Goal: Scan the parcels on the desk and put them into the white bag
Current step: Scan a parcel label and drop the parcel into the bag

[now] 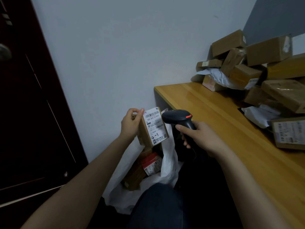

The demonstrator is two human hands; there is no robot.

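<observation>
Both my forearms [92, 171] are bare up to the edge of view, as are my left hand [130, 123] and right hand [203, 138]. On my leg I wear dark blue trousers [158, 207], plain, of a jeans-like cloth.

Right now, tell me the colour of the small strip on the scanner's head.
Orange-red strip on the black scanner; the head view shows it.

Both bare forearms reach forward. The left hand [130, 123] pinches a parcel [154, 129] upright; the right hand [200, 138] grips a barcode scanner [177, 118].
</observation>
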